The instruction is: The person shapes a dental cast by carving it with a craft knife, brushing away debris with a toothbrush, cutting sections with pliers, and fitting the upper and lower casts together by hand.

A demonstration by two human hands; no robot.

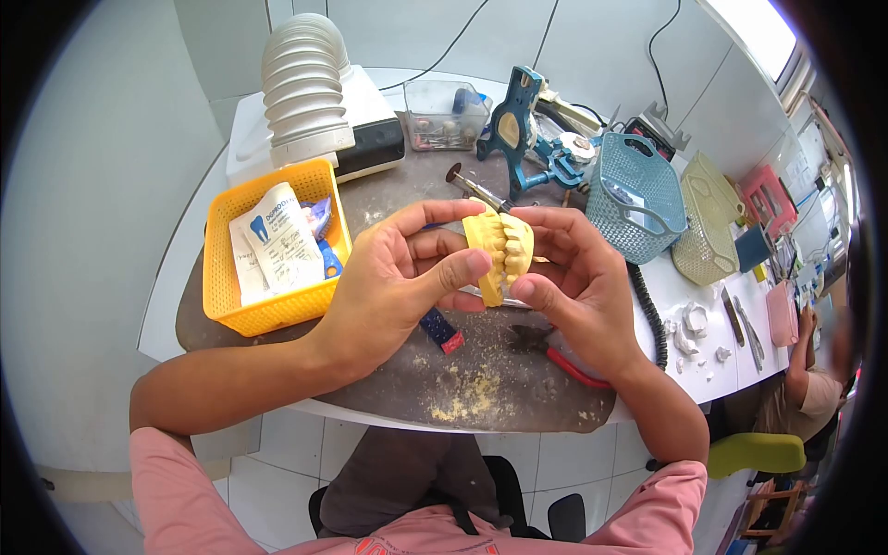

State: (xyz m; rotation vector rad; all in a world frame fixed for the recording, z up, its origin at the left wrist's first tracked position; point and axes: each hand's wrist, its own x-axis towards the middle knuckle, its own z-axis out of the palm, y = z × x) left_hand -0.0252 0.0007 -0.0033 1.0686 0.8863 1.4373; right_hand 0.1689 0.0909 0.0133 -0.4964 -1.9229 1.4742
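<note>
Two yellow dental casts meet with their teeth facing each other, held on edge above the bench. My left hand grips the left cast, its thumb on the base and fingers behind. From the other side, my right hand pinches the right-hand cast between thumb and fingers. A handpiece with a brown disc lies just behind them. Below my hands are a dark blue block with a red end and red-handled pliers.
On the left, a yellow basket holds papers and packets near a white ribbed duct. A clear bin, blue articulator and blue basket stand behind. Yellow crumbs dust the front mat. Another person sits far right.
</note>
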